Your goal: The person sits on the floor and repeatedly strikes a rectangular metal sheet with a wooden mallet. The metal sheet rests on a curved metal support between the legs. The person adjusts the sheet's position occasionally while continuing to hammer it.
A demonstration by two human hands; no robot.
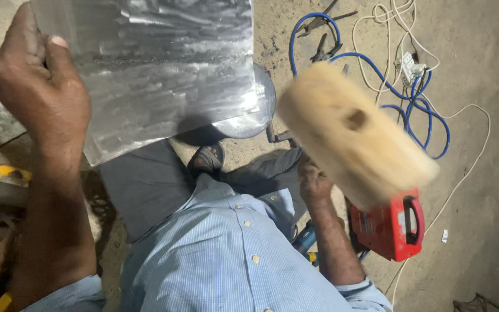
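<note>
Two hands are busy here. The left hand [36, 86] is closed on the edge of a shiny metal sheet [157, 69], thumb on the front face and fingers behind it, and holds the sheet raised in front of the body, above the lap. The right hand [314, 182] is wrapped around something low by the knee; it is most likely the handle of the wooden mallet [356, 133], whose pale head is blurred, but the handle itself is hidden, so I cannot be sure.

The sheet looks thin and light, stiff enough to keep flat yet easy to bend or dent, and I judge its cut edges sharp and its polished face slippery. A pinch at the border, as now, seems the safe place to take it.

Behind the sheet a round metal piece [255, 110] stands on the sandy floor [492, 86]. A blue cable [428, 124], white cords and a red power tool [391, 228] lie near the right side.
</note>
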